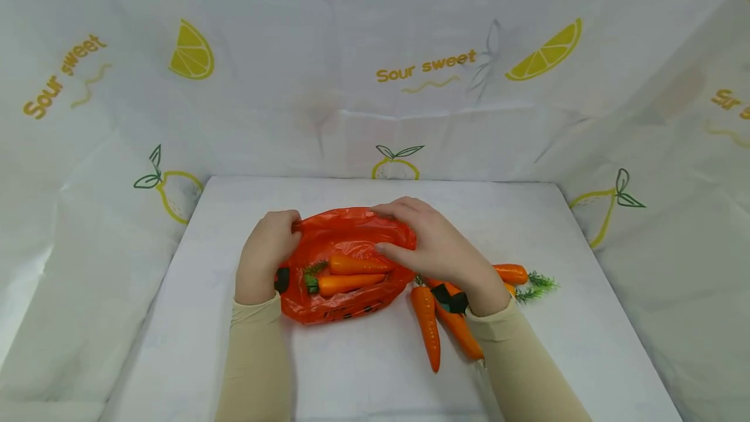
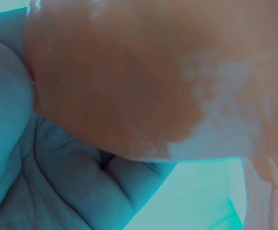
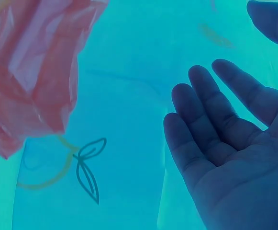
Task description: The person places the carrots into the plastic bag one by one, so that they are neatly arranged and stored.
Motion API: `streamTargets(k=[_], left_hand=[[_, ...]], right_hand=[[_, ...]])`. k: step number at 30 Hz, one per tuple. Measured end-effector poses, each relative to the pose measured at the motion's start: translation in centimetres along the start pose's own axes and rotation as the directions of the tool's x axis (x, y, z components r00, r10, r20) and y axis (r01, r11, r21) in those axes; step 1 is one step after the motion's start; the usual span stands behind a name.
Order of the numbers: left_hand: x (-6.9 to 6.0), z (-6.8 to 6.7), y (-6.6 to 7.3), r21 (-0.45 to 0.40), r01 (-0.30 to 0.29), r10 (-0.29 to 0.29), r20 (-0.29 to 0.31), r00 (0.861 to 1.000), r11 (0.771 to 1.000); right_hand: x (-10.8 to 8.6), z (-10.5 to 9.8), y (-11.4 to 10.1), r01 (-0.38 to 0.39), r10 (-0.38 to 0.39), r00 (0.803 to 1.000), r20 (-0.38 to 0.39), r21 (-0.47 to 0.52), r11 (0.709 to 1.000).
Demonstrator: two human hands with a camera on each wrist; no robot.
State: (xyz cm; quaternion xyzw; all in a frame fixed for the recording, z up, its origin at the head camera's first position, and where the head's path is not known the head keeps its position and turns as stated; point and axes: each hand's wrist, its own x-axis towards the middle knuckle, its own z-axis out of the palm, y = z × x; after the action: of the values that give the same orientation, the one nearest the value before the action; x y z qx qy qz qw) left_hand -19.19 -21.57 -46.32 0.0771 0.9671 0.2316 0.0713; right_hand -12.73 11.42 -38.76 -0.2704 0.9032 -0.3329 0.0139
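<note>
The left grip [image 1: 265,249] pinches a red bag [image 1: 331,232] (two carrots [image 1: 350,284] inside).

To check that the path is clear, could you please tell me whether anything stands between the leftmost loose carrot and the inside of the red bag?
Yes, the right side of the red bag stands between the leftmost loose carrot and the inside. The right hand is at that side too, farther back.

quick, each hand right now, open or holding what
Left hand: holding the red bag by its rim.
Right hand: open, holding nothing.
</note>
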Motion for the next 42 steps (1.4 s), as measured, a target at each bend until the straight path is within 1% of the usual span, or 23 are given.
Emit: streamTargets(k=[6,12,17,22,25,29,32,38,42], left_hand=[[-0.2,-0.1,0.1,-0.014,0.005,-0.004,0.004,1.000,1.000],[-0.2,-0.2,0.2,-0.010,-0.013,0.013,-0.006,1.000,1.000],[-0.3,-0.1,0.2,-0.014,-0.011,0.011,-0.005,1.000,1.000],[-0.2,-0.1,0.2,-0.006,-0.004,0.004,0.005,1.000,1.000],[-0.2,-0.1,0.2,-0.005,0.000,0.000,0.008,1.000,1.000],[-0.2,-0.1,0.1,-0.013,0.003,-0.003,0.006,1.000,1.000],[-0.1,0.0,0.0,-0.014,-0.004,0.004,0.004,1.000,1.000],[0.0,0.1,-0.3,-0.009,-0.016,0.016,0.008,1.000,1.000],[0.1,0.2,-0.3,-0.008,-0.011,0.011,0.011,1.000,1.000]], right_hand=[[-1.3,-1.1,0.7,0.009,-0.008,0.999,-0.046,0.022,1.000],[-2.3,-2.0,1.1,0.020,-0.019,0.995,-0.093,0.007,1.000],[-3.2,-2.5,1.5,0.018,-0.017,0.992,-0.124,0.012,1.000],[-4.4,-3.0,2.1,-0.020,0.023,0.989,-0.146,0.017,1.000],[-5.0,-3.5,2.7,-0.032,0.033,0.985,-0.168,0.004,0.999],[-5.8,-4.2,3.8,-0.053,0.048,0.979,-0.197,-0.022,0.998],[-6.5,-4.5,4.8,-0.086,0.078,0.974,-0.213,-0.026,0.996],[-7.9,-4.5,6.7,-0.154,0.145,0.965,-0.219,-0.022,0.988],[-8.8,-4.3,8.0,-0.181,0.173,0.962,-0.211,-0.020,0.983]])
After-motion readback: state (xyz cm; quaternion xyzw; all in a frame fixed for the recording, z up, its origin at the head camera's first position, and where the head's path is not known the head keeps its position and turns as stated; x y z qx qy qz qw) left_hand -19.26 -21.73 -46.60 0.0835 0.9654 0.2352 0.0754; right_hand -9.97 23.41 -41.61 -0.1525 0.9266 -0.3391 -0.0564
